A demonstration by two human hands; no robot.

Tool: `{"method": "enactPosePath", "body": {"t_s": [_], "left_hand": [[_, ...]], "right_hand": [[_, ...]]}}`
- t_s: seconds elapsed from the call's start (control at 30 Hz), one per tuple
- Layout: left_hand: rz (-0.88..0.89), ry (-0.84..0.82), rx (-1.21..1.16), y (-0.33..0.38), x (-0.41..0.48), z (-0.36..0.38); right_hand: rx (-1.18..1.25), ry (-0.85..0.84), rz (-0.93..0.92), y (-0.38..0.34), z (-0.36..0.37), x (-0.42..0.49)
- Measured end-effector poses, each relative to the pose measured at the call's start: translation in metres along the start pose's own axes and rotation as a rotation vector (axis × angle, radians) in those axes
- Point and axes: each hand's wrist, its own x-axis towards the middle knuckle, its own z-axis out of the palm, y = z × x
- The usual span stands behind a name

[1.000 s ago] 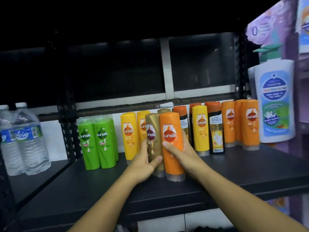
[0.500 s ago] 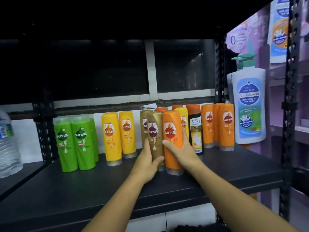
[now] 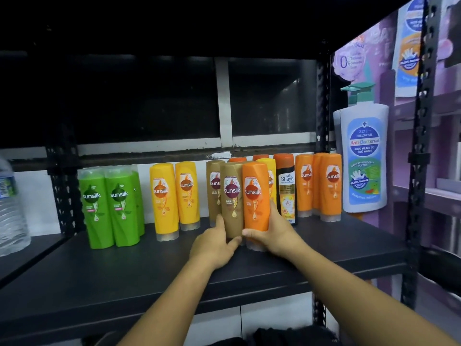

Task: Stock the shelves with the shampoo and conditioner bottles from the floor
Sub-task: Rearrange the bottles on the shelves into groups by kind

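Two hands grip a pair of upright bottles mid-shelf.
The left hand (image 3: 214,243) has its fingers curled round the foot of a gold-brown plastic shampoo bottle (image 3: 232,196). The right hand (image 3: 272,236) clasps the orange plastic bottle (image 3: 255,196) touching it. Both bottles stand on the black metal shelf (image 3: 124,278), midway between its front and back edges. Close behind crowd a second gold bottle (image 3: 213,186) and a black-and-orange bottle (image 3: 287,188). Yellow bottles (image 3: 163,201) and green bottles (image 3: 109,206) stand toward the left edge, and orange bottles (image 3: 330,186) toward the right.

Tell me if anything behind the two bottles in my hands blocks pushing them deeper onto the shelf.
Yes. Close behind the gold bottle in the left hand stands a second gold bottle. Behind the orange bottle in the right hand stands a yellow bottle, with orange bottle tops beyond. Little room remains.
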Motion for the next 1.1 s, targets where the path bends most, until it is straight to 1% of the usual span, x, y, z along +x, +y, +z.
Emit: {"method": "enactPosePath", "body": {"t_s": [0.13,0.2,0.27,0.3,0.37,0.47,0.53,0.6,0.7,0.83,1.03,1.1], "left_hand": [[-0.015,-0.032,0.141,0.003,-0.006,-0.008],[-0.015,-0.093,0.189,0.001,-0.008,-0.014],[-0.011,-0.167,0.167,-0.003,-0.012,-0.017],[-0.003,-0.192,0.151,-0.004,-0.014,-0.018],[0.016,-0.214,0.129,-0.004,-0.02,-0.018],[0.011,-0.235,0.098,-0.003,-0.029,-0.016],[0.002,-0.242,0.115,-0.002,-0.03,-0.017],[-0.017,-0.238,0.112,0.0,-0.03,-0.019],[-0.039,-0.221,0.098,0.0,-0.03,-0.019],[-0.071,-0.213,0.092,0.0,-0.029,-0.018],[-0.082,-0.209,0.099,-0.002,-0.027,-0.016],[-0.082,-0.209,0.107,-0.001,-0.027,-0.017]], "right_hand": [[-0.151,-0.051,-0.008,-0.015,-0.018,-0.006],[-0.195,-0.093,0.0,-0.021,-0.036,-0.007],[-0.26,-0.117,-0.01,-0.024,-0.059,-0.005],[-0.275,-0.11,-0.033,-0.025,-0.07,-0.003],[-0.307,-0.044,-0.078,-0.029,-0.089,0.004],[-0.475,0.081,-0.146,-0.041,-0.105,0.026],[-0.6,0.099,-0.162,-0.047,-0.109,0.049],[-0.707,0.084,-0.148,-0.051,-0.107,0.071],[-0.76,0.062,-0.14,-0.055,-0.099,0.092],[-0.905,0.023,-0.102,-0.062,-0.093,0.102],[-1.098,0.092,-0.12,-0.074,-0.09,0.101],[-1.12,0.094,-0.121,-0.076,-0.091,0.097]]}}
